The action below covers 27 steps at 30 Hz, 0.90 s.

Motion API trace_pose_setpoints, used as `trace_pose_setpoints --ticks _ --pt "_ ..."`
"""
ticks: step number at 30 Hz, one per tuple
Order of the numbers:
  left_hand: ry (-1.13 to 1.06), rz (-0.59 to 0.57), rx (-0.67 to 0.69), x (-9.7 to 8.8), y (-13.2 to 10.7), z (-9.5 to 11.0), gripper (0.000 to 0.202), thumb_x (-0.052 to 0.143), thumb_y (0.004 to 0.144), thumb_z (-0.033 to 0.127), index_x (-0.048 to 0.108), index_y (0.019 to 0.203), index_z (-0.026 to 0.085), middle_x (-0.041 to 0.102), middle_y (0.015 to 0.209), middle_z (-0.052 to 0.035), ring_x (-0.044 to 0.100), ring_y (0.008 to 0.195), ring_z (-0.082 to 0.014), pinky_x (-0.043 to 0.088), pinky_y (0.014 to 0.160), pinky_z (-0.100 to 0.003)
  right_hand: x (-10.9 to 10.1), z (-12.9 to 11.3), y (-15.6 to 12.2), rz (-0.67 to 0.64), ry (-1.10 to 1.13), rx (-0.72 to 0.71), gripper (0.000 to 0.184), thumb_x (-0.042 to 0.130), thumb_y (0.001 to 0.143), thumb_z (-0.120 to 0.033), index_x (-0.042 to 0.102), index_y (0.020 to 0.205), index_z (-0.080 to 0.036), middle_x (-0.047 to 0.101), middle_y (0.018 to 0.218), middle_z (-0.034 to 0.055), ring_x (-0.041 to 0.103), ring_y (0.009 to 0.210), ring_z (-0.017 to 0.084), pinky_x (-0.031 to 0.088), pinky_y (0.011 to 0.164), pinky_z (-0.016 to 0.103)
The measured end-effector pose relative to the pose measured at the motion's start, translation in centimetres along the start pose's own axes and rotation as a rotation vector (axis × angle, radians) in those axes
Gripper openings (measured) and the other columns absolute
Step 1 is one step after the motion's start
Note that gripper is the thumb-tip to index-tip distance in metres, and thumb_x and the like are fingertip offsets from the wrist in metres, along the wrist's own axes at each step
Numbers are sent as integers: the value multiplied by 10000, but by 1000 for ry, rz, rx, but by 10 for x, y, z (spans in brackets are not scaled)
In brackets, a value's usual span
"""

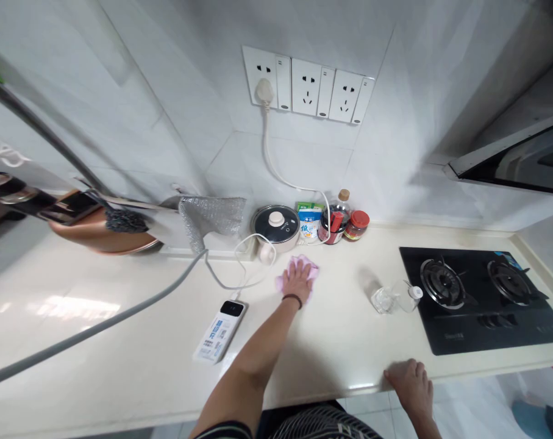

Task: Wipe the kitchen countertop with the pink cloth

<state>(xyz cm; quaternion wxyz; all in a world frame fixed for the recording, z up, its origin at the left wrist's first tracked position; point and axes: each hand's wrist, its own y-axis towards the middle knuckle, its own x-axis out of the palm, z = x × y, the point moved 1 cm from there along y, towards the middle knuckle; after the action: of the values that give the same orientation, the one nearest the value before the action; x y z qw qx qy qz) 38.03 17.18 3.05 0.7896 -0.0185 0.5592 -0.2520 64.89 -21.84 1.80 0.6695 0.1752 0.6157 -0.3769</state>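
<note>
Left hand point(297, 283), fingers spread, flat on pink cloth point(313, 271) in front of electric pot point(276, 228); even pressure advisable. Right hand point(412, 388): fingers close together, on bench point(340, 341) edge.

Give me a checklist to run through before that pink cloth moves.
1. Left hand on the pink cloth: ok, palm down on it.
2. Right hand off the cooktop: ok, at the counter's front edge.
3. White cable loop well away from the cloth: not ok, it lies close by.
4. Lid on the pot: ok.
5. Cloth damp enough: cannot tell.
</note>
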Motion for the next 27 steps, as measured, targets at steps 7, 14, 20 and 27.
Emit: trace_pose_setpoints --ticks 7,14,20,27 --pt "11 113 -252 -17 -25 -54 665 315 1052 429 308 1693 251 132 1813 -73 101 1660 -377 122 1327 -621 -13 -9 12 -92 -106 5 727 681 881 -610 609 1300 -20 641 1273 287 673 1210 365 505 984 425" --pt "84 66 28 65 -126 -17 628 388 1035 377 389 1660 308 209 1795 -64 115 1654 -406 139 1302 -659 -13 -10 12 -125 -89 29 747 666 896 -606 586 1342 -12 625 1325 303 659 1248 373 497 1017 426" --pt "69 -36 359 135 -189 2 666 493 1002 408 375 1657 378 221 1792 -52 136 1653 -404 142 1285 -688 -9 -9 11 -106 -84 18 745 647 904 -578 577 1353 12 605 1346 318 649 1255 371 516 998 408" --pt "22 -6 173 69 -101 -11 640 408 1026 434 384 1660 347 186 1801 -41 78 1662 -394 95 1305 -681 -20 -11 10 -88 -35 -6 609 668 849 -568 688 1243 -104 664 1288 300 664 1213 421 539 952 503"
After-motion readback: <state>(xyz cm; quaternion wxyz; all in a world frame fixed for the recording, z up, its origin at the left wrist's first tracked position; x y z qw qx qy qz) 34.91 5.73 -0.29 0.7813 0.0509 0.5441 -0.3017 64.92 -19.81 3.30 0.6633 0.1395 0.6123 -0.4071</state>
